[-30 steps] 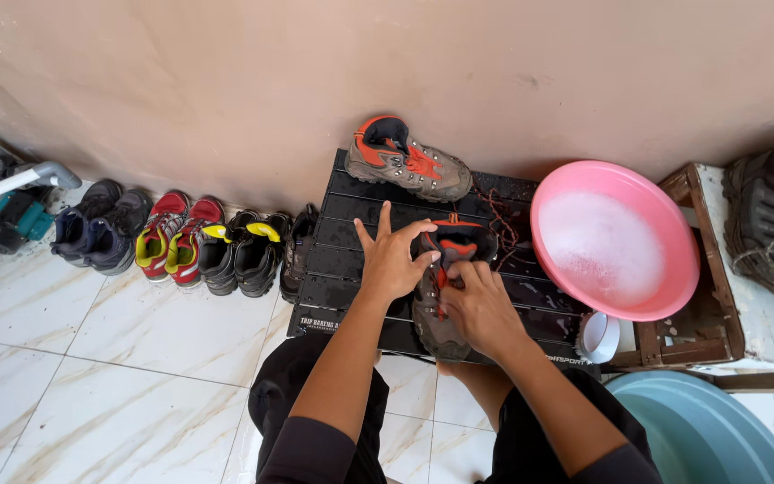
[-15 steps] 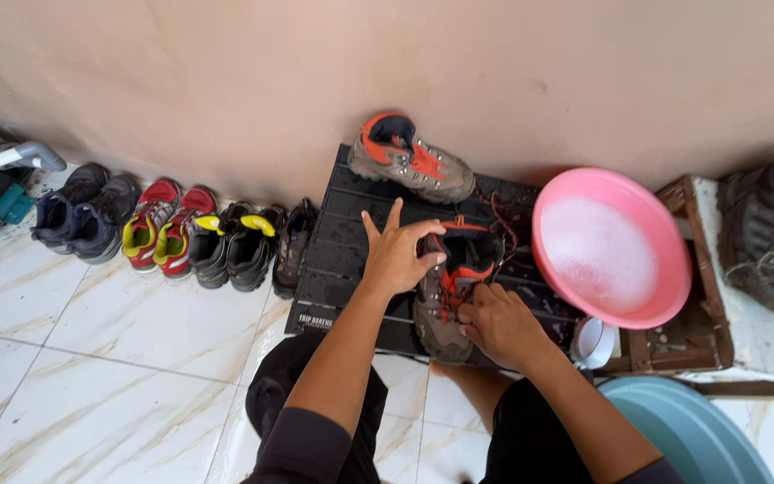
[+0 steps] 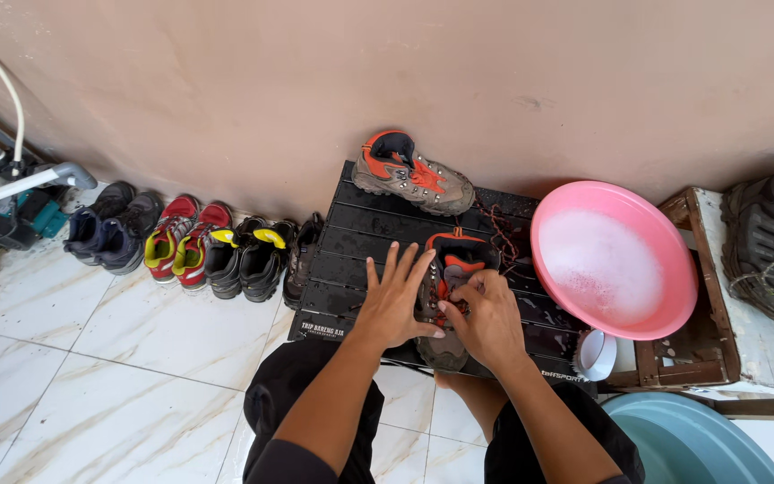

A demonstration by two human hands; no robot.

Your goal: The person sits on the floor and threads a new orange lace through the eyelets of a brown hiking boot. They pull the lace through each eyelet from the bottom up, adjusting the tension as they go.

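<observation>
Pinching the laces, our right hand [image 3: 487, 314] works the brown-and-orange hiking boot [image 3: 445, 296] while our left hand [image 3: 396, 300], fingers spread, steadies its side on the black slatted plastic crate [image 3: 342, 260]. Its muddy mate [image 3: 412, 175] waits; the pink basin [image 3: 615, 260] holds foamy water.

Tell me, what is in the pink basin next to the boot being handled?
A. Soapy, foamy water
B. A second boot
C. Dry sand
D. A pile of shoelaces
A: the pink basin holds white foamy water, right of the boot that the left hand steadies while the right hand works at its laces.
</observation>
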